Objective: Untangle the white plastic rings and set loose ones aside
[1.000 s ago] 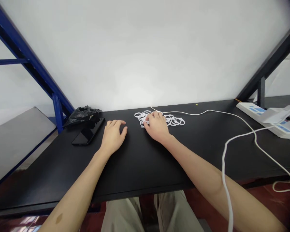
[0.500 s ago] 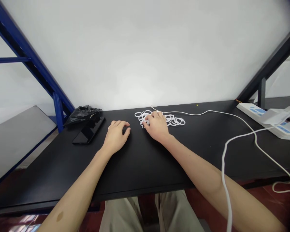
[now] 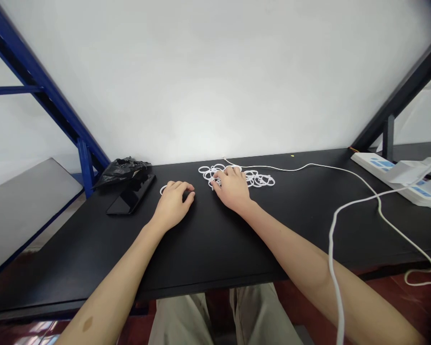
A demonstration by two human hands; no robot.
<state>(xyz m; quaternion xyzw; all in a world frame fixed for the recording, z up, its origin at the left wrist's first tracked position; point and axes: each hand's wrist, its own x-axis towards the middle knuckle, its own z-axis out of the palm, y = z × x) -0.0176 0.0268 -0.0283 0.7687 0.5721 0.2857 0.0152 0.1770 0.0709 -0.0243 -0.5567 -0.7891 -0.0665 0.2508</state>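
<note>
A pile of thin white rings [image 3: 260, 179], each with what looks like a small knot or tab, lies near the back of the black table. My right hand [image 3: 232, 188] rests on the left-middle part of this pile, palm down, fingers bent and thumb apart; some rings are hidden beneath it. To the left, my left hand [image 3: 174, 201] lies palm down on the table, fingers curved, with a gap between thumb and forefinger. One white ring [image 3: 162, 189] shows partly past its outer edge. The rest of that ring is covered by the hand.
A black phone [image 3: 131, 195] and a crumpled black plastic bag [image 3: 120, 170] lie left. A white cable [image 3: 309, 166] runs along the back and right; another stretch crosses over my right forearm. At right sits a white-and-blue device [image 3: 373, 165] with paper on it. Blue frame bars [image 3: 62, 112] rise left.
My left hand has shifted slightly right, and more of the white ring beside it shows. My right hand stays on the pile, with hardly any movement.
</note>
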